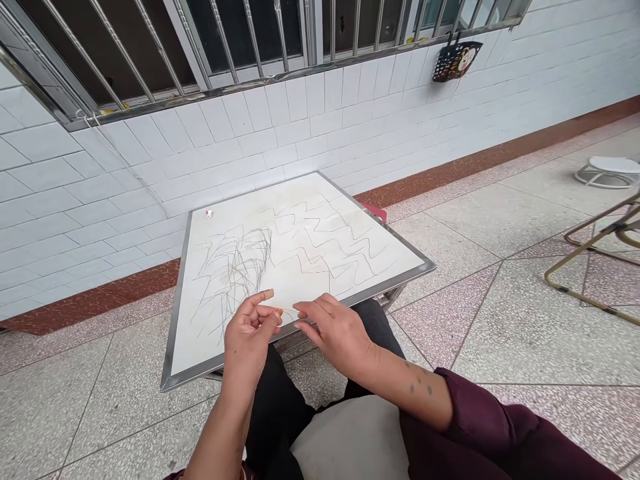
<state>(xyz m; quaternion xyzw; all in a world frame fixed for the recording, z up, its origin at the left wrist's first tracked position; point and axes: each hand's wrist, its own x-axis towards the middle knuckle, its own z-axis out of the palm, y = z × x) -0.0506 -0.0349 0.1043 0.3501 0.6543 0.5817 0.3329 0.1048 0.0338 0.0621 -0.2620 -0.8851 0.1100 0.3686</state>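
My left hand (250,331) is above the near edge of the white table (295,287), its thumb and a finger pinched on a small orange piece (279,311). One raised finger has a tan covering (269,294) at its tip. From the orange piece a very thin thread (289,309) runs to my right hand (333,328), whose fingers are bent around its end. The exact grip there is hard to make out. Thin dark zigzag strands (345,243) lie spread over the table's right half, and a denser tangle of strands (245,257) lies on the left.
A tiny white and red object (209,214) sits at the table's far left corner. Behind the table rises a white tiled wall (280,127) with barred windows. A dark basket (455,61) hangs there. At right are a white stool (615,165) and a metal-framed chair (590,250).
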